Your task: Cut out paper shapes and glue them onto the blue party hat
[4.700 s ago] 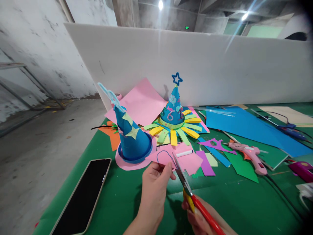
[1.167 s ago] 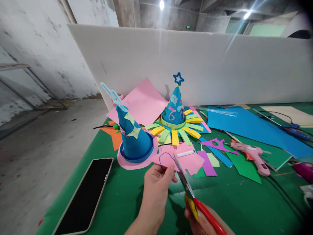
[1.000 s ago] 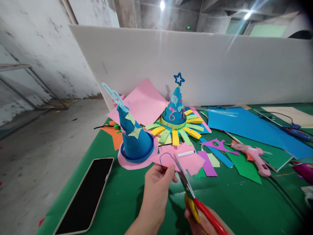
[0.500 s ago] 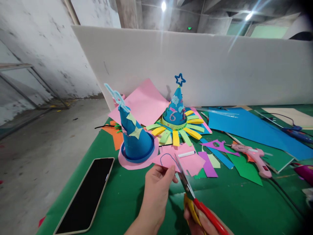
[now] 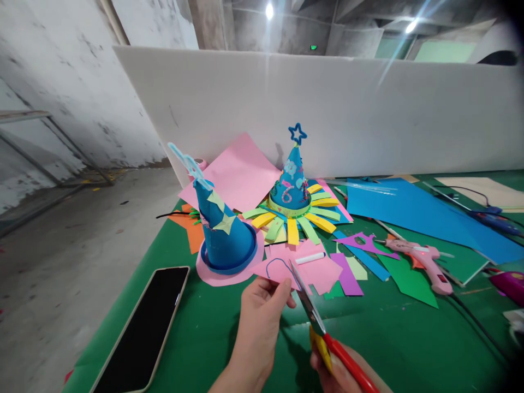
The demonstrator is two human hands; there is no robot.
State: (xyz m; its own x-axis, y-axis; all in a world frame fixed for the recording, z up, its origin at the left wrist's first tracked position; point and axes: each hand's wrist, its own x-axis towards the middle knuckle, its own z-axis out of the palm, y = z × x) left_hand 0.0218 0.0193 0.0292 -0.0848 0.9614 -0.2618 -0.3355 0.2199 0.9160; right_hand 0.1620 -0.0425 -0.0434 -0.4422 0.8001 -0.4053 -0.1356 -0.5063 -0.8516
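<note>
My left hand [image 5: 258, 316] pinches the near edge of a pink paper piece [image 5: 275, 269] that has a blue curved line drawn on it. My right hand [image 5: 332, 371] at the bottom edge grips red and yellow scissors [image 5: 317, 319]; the blades reach up into the pink paper just right of my left thumb. Only part of the right hand shows. Behind the paper stands a blue cone hat [image 5: 223, 232] on a pink disc, and a second blue cone hat [image 5: 291, 183] with a star on top sits on a ring of coloured strips.
A phone [image 5: 139, 330] lies face up at the near left of the green table [image 5: 409, 338]. A pink glue gun [image 5: 421, 259], coloured paper scraps, a white marker [image 5: 310, 258] and a large blue sheet [image 5: 413, 213] lie to the right. A white board [image 5: 368, 109] stands behind.
Hands, paper and scissors hold almost the same pose; the scissor blades stay in the pink paper. The view shifts slightly.
</note>
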